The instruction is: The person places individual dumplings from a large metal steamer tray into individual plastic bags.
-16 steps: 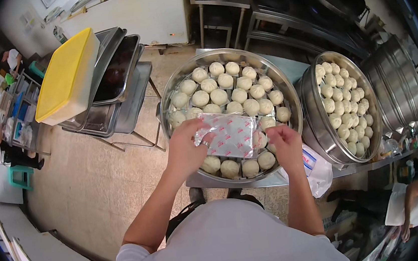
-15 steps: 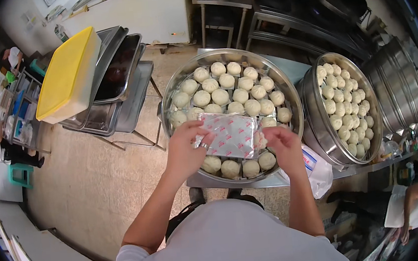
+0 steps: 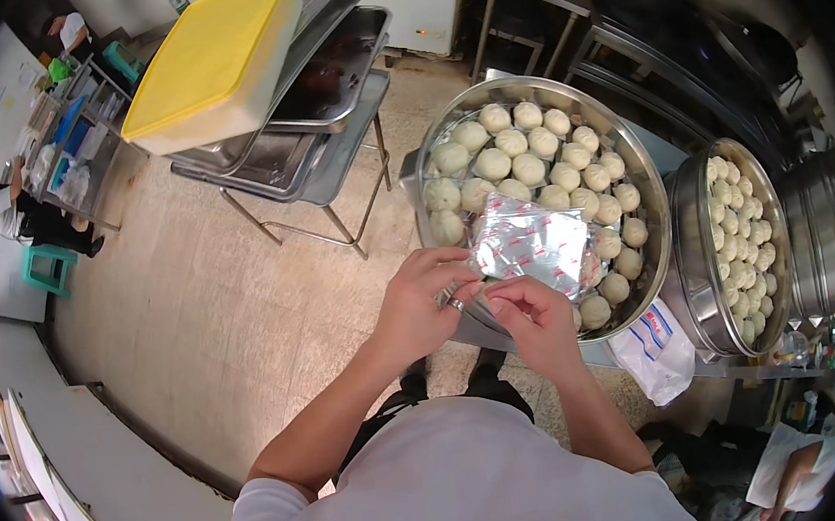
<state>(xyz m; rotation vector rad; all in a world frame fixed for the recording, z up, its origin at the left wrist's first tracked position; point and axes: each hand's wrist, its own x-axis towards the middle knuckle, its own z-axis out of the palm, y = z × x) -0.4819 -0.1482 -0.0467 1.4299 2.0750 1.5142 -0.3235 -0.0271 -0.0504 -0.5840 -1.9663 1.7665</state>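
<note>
Above the near rim of a wide round steel steamer tray (image 3: 655, 199) filled with pale round dough buns (image 3: 513, 156), a crinkled clear plastic bag with red print (image 3: 534, 243) is held up by both hands. The bag's near left corner is pinched by the left hand (image 3: 420, 303), its fingers curled and pressed together on the plastic, with a ring visible on one finger. The same edge is pinched just beside it by the right hand (image 3: 534, 318), thumb and fingertips closed on the film, so that the two hands are almost touching. The bag is spread flat over the buns at the tray's near side, and several buns are hidden behind it.

To the right, a second round steel tray of smaller buns (image 3: 736, 230) is stacked on a steamer pot, and a white plastic bag (image 3: 655, 350) is hung beneath the table edge. To the left, a yellow-lidded rectangular tub (image 3: 212, 54) is set on stacked steel baking trays (image 3: 322, 99) on a folding stand, above a beige tiled floor (image 3: 201, 311).
</note>
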